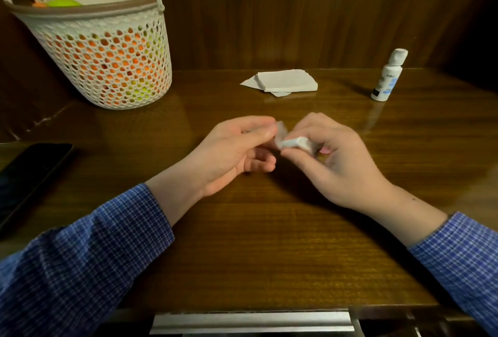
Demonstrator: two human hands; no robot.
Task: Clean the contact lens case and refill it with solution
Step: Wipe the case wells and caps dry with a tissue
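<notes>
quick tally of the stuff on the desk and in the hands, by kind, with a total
baskets: 1, the mesh basket
tissue stacks: 1, the stack of tissues
bottles: 1, the solution bottle
dark flat devices: 1, the dark device
folded tissues: 1, in the right hand
small clear pieces: 1, in the left hand
total: 6

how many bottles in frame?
1: a white solution bottle standing upright at the far right of the table. The basket could hide more.
</notes>
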